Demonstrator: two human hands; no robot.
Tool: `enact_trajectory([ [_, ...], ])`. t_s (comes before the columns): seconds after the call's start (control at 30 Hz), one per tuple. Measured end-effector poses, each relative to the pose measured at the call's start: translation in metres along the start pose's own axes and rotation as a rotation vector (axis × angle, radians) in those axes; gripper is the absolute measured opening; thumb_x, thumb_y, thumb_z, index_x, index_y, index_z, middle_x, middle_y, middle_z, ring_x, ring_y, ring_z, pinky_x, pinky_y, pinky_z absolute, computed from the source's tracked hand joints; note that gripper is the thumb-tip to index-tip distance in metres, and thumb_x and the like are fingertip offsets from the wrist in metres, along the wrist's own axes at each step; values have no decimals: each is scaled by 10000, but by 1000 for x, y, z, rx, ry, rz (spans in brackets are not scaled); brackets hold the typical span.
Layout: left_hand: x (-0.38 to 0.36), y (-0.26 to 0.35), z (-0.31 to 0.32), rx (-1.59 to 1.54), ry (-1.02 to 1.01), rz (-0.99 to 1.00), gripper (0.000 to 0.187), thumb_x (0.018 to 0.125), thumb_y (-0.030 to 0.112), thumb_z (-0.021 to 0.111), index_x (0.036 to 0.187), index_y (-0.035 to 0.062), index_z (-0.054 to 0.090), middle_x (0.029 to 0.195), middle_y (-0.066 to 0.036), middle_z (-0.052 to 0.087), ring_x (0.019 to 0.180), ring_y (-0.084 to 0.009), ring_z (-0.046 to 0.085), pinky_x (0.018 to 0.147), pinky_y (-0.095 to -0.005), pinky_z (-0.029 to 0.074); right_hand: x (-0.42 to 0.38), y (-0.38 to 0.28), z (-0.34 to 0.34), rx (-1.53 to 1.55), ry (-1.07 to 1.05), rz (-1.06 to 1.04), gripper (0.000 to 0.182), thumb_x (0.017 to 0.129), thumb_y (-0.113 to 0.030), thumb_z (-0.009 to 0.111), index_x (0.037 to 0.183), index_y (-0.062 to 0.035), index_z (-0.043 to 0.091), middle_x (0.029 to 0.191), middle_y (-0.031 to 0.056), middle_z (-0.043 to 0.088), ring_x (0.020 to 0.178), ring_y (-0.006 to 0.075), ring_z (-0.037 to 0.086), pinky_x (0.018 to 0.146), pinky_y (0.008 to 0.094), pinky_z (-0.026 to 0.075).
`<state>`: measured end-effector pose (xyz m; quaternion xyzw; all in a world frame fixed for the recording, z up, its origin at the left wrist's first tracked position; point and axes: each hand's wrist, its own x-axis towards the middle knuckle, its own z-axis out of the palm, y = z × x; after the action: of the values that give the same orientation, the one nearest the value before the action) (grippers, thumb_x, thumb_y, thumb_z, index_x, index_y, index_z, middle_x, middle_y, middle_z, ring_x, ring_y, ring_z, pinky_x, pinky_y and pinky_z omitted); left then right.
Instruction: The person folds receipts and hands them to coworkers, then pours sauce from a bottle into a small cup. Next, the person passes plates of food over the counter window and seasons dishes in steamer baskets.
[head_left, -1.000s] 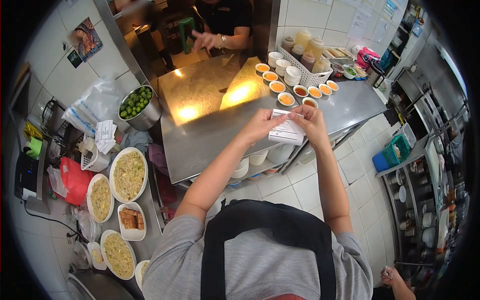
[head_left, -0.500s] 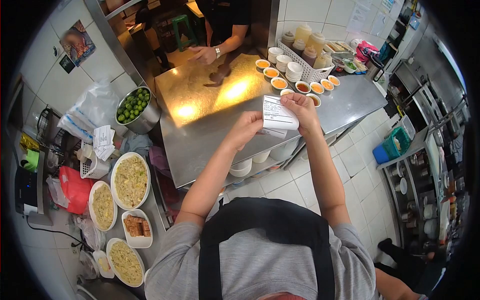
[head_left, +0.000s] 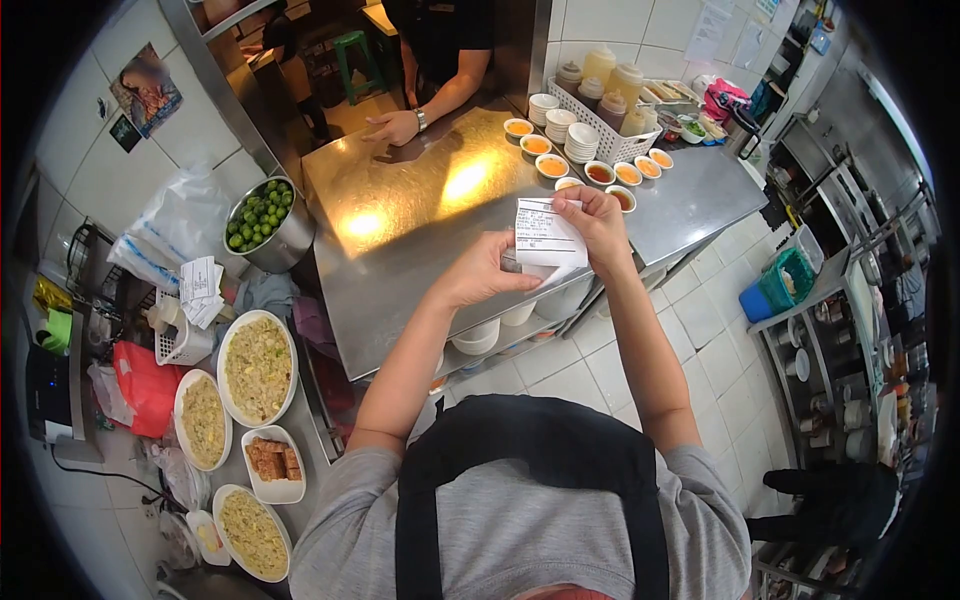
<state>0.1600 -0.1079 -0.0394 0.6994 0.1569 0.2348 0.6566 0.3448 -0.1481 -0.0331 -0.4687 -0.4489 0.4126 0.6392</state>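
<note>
two hands (head_left: 537,245) hold a printed slip (head_left: 550,234), its small print blurred.

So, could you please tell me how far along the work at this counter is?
Looks done: the rice is dished up and the sauces are in their cups. In hand: the left hand and right hand hold up a printed slip. Left, as far as I can judge: the slip is not yet put down; whether the stacked cups are needed, I can't tell.
</note>
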Motion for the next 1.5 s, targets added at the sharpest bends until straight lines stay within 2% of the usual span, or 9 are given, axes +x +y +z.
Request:
enact_trajectory([
  [0.1, 0, -11, 4, 20, 27, 97, 314, 674, 19, 667, 979, -12, 600, 928, -35, 620, 805, -71, 565, 736, -224, 455, 0, 0, 3, -35, 10, -51, 130, 801, -74, 628, 866, 36, 604, 739, 66, 627, 614, 71, 567, 534, 190, 446],
  [0.2, 3, -20, -1, -21, 152, -3, 279, 693, -20, 650, 967, 9, 605, 934, -20, 623, 843, -70, 564, 768, -221, 453, -2, -4, 4, -58, -93, -49, 167, 801, -79, 629, 915, 38, 593, 764, 69, 628, 626, 78, 576, 553, 189, 467],
  [0.43, -7, -11, -8, 57, 159, 76, 300, 701, -59, 607, 995, 1, 600, 923, -21, 623, 866, -68, 567, 783, -220, 451, -1, -10, 6, -155, -210, -74, 205, 733, 8, 651, 926, 38, 588, 852, 64, 619, 748, 87, 575, 668, 195, 467],
  [0.7, -19, 6, -13, -423, 117, -26, 285, 779, 92, 613, 1034, -31, 578, 926, -42, 620, 824, -66, 558, 747, -218, 442, -4, -16, 14, -130, -243, -98, 254, 704, 69, 648, 944, 34, 570, 875, 59, 595, 760, 90, 568, 669, 196, 474],
  [0.8, -10, -3, -5, -195, 308, 42, 245, 836, 165, 599, 982, -31, 611, 859, -42, 635, 772, -60, 556, 690, -211, 443, -4, -14, 17, -108, -239, -91, 258, 704, 70, 649, 946, 30, 568, 877, 55, 592, 772, 89, 566, 677, 196, 475],
  [0.93, -5, -18, -7, -55, 353, 124, 239, 865, 177, 576, 985, -27, 616, 848, -43, 641, 746, -59, 573, 670, -210, 460, -8, -15, 20, -172, -259, -129, 250, 707, 43, 668, 939, 26, 574, 876, 51, 596, 788, 84, 555, 680, 200, 461],
  [1.0, -6, -16, -1, -4, 459, 215, 229, 846, 195, 603, 861, -27, 655, 721, -23, 643, 641, -43, 537, 574, -205, 436, -9, -15, 21, -238, -255, -158, 246, 711, 29, 675, 935, 25, 575, 878, 49, 597, 790, 83, 551, 677, 202, 454],
  [1.17, -8, -11, 4, 7, 440, 204, 220, 843, 183, 606, 873, -29, 655, 729, -25, 646, 643, -42, 541, 577, -209, 442, -13, -14, 21, -301, -185, -199, 189, 716, -70, 706, 862, 11, 616, 798, 48, 623, 745, 92, 557, 677, 228, 448],
  [1.5, -14, -15, -4, 71, 381, 138, 217, 859, 168, 586, 912, -35, 637, 793, -36, 642, 690, -50, 560, 627, -198, 456, -17, -18, 28, -473, -188, -280, 150, 758, -92, 674, 841, 19, 615, 765, 37, 620, 701, 66, 545, 616, 196, 432],
])
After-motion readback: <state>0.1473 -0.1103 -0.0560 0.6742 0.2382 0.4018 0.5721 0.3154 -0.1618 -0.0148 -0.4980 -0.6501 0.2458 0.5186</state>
